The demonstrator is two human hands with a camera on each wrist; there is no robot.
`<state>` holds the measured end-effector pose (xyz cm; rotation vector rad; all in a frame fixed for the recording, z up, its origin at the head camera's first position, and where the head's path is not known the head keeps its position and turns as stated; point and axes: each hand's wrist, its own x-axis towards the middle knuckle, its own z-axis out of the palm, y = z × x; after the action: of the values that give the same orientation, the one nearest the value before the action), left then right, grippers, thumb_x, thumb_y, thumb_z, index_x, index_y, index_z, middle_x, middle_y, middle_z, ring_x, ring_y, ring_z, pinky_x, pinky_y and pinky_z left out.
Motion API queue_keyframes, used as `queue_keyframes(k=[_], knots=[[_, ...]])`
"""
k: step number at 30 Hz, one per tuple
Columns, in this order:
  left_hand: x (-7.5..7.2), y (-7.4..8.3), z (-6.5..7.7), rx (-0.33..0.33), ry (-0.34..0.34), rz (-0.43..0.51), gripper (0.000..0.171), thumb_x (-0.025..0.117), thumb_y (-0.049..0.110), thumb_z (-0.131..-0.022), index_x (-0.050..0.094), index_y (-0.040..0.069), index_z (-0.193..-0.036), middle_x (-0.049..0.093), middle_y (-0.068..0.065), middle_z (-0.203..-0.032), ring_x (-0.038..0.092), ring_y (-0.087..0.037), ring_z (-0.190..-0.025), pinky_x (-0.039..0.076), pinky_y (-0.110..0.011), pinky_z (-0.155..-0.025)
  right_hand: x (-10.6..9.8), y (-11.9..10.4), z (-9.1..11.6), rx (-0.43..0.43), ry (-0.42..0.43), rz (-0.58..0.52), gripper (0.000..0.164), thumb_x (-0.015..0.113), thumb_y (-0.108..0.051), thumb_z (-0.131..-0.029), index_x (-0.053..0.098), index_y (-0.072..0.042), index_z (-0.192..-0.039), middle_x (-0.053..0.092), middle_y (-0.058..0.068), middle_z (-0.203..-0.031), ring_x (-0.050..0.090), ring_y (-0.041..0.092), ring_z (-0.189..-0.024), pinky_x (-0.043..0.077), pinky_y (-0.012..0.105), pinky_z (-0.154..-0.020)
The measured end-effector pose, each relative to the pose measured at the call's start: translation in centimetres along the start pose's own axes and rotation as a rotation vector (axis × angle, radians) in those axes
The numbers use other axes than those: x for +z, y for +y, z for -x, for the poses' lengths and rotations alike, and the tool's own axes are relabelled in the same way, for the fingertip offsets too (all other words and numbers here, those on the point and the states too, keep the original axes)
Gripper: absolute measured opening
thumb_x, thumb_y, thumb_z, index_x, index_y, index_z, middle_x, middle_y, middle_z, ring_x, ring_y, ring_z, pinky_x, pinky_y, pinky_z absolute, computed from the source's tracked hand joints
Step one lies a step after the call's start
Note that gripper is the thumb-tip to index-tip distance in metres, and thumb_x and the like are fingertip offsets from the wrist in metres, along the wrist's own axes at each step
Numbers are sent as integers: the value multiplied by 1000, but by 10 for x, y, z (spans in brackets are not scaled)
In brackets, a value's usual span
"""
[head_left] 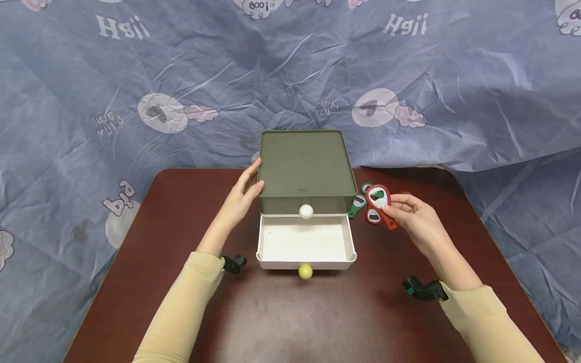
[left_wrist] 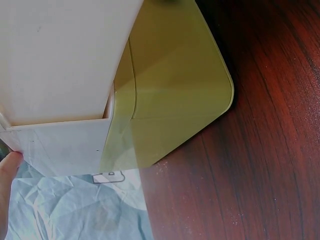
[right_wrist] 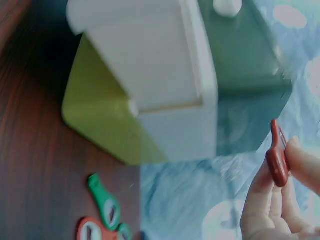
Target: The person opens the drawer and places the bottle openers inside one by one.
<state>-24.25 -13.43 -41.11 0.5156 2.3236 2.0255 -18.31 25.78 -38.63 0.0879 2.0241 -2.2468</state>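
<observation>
My right hand (head_left: 419, 222) pinches a red bottle opener (head_left: 378, 188) between thumb and fingers, just right of a small drawer cabinet (head_left: 305, 161) with a dark green top. In the right wrist view that bottle opener (right_wrist: 278, 162) is seen edge-on, held off the table. My left hand (head_left: 237, 201) rests against the cabinet's left side with its fingers extended. The lower white drawer (head_left: 306, 264) is pulled out, its floor bare; the upper drawer with a white knob (head_left: 306, 211) is closed. Only a fingertip (left_wrist: 11, 162) of the left hand shows in the left wrist view.
Green bottle openers (head_left: 357, 204) and a red one (head_left: 373, 217) lie on the dark red table (head_left: 295, 322), right of the cabinet. A yellow knob (head_left: 305, 271) juts from the drawer's front. Behind the table hangs a blue patterned cloth (head_left: 290, 75).
</observation>
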Motion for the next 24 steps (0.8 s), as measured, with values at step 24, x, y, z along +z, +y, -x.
queue_keyframes(k=[24], knots=[[3,2,0,-3,1,2,57,47,17,-105,25,21,-158,23,-2,-164,24,-22,-150,28,-48,-119,83,11,2,-41,-396,639,27,79,-10,-81,67,1,-104,72,7,-90,66,10,-79,54,23,-67]])
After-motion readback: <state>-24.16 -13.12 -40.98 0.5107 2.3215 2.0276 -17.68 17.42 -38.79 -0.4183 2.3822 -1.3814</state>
